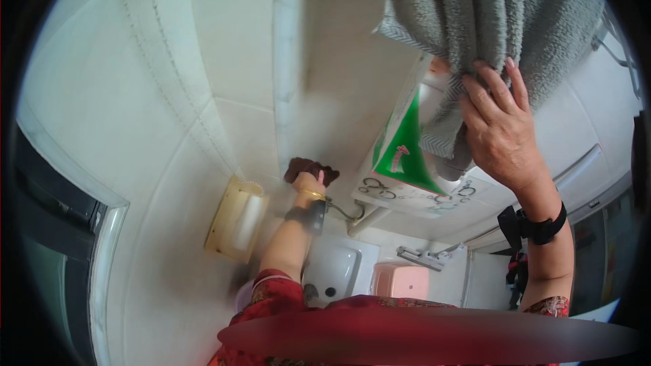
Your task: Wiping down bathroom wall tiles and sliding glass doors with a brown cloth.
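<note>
My left hand (307,183) is closed on a dark brown cloth (325,173), which it holds against the pale tiled wall. A gold bangle and a dark wrist strap are on that arm. On the right, my right hand (501,132) grips the folds of a hanging grey terry towel (457,5) near its lower hem; the thumb is hidden. Partly behind the towel is a green-and-white package (407,152) bearing printing. It sits in a white wall-mounted holder (376,193) with a bubble pattern.
A yellowish holder with a white roll (249,221) is left of my left arm. Below are a white basin (330,264), a pink plastic container (402,280) and a purple tub (244,299). A hose (351,215) and pipe run beneath the holder. A metal rack (613,53) stands out at right.
</note>
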The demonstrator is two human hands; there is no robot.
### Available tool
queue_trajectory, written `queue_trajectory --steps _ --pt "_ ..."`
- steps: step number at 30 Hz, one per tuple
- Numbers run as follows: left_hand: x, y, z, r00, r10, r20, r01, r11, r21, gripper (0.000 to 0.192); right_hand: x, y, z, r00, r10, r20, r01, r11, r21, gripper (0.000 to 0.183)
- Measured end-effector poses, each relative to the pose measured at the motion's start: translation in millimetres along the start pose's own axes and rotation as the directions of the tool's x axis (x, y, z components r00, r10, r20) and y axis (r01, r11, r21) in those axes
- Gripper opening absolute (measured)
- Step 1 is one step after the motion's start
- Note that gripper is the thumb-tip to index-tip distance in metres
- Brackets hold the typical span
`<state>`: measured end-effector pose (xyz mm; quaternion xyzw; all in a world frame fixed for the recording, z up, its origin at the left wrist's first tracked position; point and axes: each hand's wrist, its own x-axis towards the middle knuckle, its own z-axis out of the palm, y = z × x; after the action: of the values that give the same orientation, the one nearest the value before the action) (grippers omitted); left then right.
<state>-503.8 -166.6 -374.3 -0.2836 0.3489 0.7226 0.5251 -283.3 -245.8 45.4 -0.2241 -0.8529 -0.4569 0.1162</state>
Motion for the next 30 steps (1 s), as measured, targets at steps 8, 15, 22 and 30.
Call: queue_trajectory --steps 8,15,22,30 --pt "-85.0 -3.3 123.4 0.799 0.308 0.517 -0.429 0.894 0.131 0.046 -47.8 5.7 -8.2 0.990 0.031 0.137 -0.038 0.998 0.044 0.039" --pt "-144.0 28.1 199.1 0.242 0.285 0.927 -0.860 0.506 0.069 0.036 -73.0 -0.2 1.7 0.974 0.085 0.212 -0.095 0.995 0.035 0.041" --pt "-57.6 -0.3 166.0 0.036 -0.138 0.990 -0.974 -0.228 0.003 0.037 -73.1 -2.9 12.6 0.968 0.140 0.209 -0.158 0.985 0.071 0.049" --pt "40.2 -47.1 89.8 0.399 -0.475 0.784 -0.846 -0.521 0.115 0.038 -117.2 5.1 30.8 0.939 0.148 0.311 -0.224 0.948 0.227 0.069"
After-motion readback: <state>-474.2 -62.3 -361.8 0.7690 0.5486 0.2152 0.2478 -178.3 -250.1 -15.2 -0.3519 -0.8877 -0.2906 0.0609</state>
